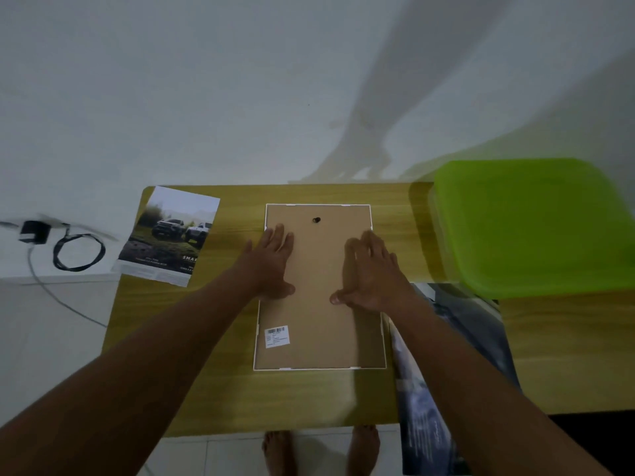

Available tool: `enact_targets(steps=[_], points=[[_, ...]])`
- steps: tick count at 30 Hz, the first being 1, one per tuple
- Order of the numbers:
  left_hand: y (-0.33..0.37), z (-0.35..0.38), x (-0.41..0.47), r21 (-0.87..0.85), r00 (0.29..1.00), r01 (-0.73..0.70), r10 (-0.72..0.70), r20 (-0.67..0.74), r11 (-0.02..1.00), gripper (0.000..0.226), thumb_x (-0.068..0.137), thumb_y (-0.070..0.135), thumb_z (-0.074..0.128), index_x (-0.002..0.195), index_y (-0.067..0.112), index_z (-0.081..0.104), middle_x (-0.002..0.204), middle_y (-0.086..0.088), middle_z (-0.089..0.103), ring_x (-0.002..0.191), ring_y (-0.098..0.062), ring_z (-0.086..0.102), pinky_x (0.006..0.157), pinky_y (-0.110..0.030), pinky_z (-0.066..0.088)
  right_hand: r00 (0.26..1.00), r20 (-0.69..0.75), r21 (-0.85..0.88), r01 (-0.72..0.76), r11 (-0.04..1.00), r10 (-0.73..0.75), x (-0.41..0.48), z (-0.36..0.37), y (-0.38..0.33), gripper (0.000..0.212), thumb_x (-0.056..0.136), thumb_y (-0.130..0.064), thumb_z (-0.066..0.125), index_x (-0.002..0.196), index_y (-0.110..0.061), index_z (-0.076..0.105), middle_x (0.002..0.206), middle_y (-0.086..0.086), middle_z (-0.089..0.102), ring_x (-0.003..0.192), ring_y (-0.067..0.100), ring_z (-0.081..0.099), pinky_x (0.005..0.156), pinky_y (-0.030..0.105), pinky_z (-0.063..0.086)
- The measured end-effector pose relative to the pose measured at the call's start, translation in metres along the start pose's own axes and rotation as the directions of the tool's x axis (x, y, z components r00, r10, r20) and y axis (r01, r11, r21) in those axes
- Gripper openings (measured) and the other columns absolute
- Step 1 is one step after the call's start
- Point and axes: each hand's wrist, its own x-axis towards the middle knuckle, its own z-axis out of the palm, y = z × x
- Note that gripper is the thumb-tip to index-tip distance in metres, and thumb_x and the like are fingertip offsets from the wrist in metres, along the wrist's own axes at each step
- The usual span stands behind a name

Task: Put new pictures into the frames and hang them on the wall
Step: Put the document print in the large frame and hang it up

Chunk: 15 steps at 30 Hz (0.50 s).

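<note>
Wooden table (223,372) w/ face-down frame (319,338) mid, car print (168,235) left, green lid (532,228) right, prob. dark poster (422,424) at right edge.

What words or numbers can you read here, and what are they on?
"SMA": white letters running off the edge of the glossy paper car picture.
Small print under it on that picture: too blurred to read.
White paper barcode sticker on the brown cardboard back of the white picture frame: bars show, print too small to read.
Dark glossy paper poster on the right: faint lines, too blurred.
</note>
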Motion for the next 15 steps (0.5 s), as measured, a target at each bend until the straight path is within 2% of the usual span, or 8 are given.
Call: enact_targets(steps=[2,3,6,12,15], points=[[0.003,-0.002,0.001,0.036,1.000,0.000,0.000,-0.001,0.999,0.109,0.085,0.055,0.060,0.153,0.014,-0.015,0.159,-0.009,-0.025,0.148,-0.027,-0.016,0.117,-0.056,0.003,0.995,0.095,-0.013,0.000,1.000,0.001,0.006,-0.001,0.000,0.134,0.063,-0.060,0.081,0.155,-0.017,-0.006,0.162,0.012,-0.016,0.149,0.033,-0.015,0.119,0.057,0.001],[0.004,-0.003,0.001,0.053,1.000,0.002,-0.001,-0.011,0.999,0.108,0.085,0.054,0.060,0.153,0.012,-0.014,0.159,-0.011,-0.023,0.148,-0.028,-0.016,0.116,-0.057,0.003,0.992,0.124,-0.040,0.000,0.999,0.005,0.009,-0.002,-0.001,0.136,0.064,-0.060,0.080,0.155,-0.017,-0.011,0.161,0.011,-0.020,0.148,0.032,-0.019,0.118,0.057,-0.003],[0.004,-0.003,0.002,0.053,1.000,-0.016,0.017,-0.022,0.998,0.109,0.086,0.053,0.060,0.152,0.009,-0.013,0.159,-0.014,-0.023,0.148,-0.027,-0.018,0.116,-0.058,0.004,0.991,0.136,-0.085,0.001,0.996,0.010,0.014,-0.005,-0.005,0.135,0.065,-0.059,0.080,0.155,-0.013,-0.010,0.162,0.014,-0.019,0.148,0.034,-0.019,0.119,0.057,-0.002],[-0.006,0.002,-0.002,-0.009,0.996,-0.052,0.051,-0.079,0.999,0.109,0.084,0.057,0.060,0.153,0.014,-0.013,0.159,-0.009,-0.023,0.148,-0.022,-0.018,0.118,-0.054,0.003,0.993,0.116,-0.016,0.004,1.000,-0.002,0.014,0.000,-0.001,0.135,0.066,-0.057,0.082,0.155,-0.015,-0.010,0.162,0.012,-0.020,0.148,0.031,-0.019,0.119,0.056,0.001],[-0.007,0.006,-0.012,-0.083,0.986,0.012,-0.025,-0.164,0.996,0.111,0.079,0.062,0.063,0.155,0.014,-0.003,0.162,-0.010,-0.013,0.149,-0.026,-0.011,0.120,-0.050,0.006,0.996,0.089,0.049,0.013,0.999,-0.017,0.013,-0.001,0.000,0.130,0.063,-0.053,0.085,0.154,-0.014,0.001,0.163,0.013,-0.015,0.149,0.032,-0.016,0.119,0.055,0.001]])
